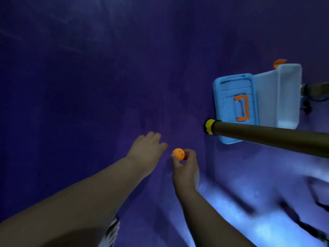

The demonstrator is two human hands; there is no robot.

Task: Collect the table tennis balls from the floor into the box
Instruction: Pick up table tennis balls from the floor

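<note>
Right hand [186, 166] pinches a small orange plastic ball [178, 154]; the open pale-blue plastic box [277, 97] lies upper right. Left hand [146, 151] hovers loosely spread, empty.

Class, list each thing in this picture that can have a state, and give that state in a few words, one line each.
right hand: fingers closed on the orange ball
orange ball: held off the floor
left hand: empty, fingers loosely open
box: open, on the floor
lid: off, lying beside the box

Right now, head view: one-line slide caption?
Right hand holds orange ball; left hand open; blue box open nearby.
</note>
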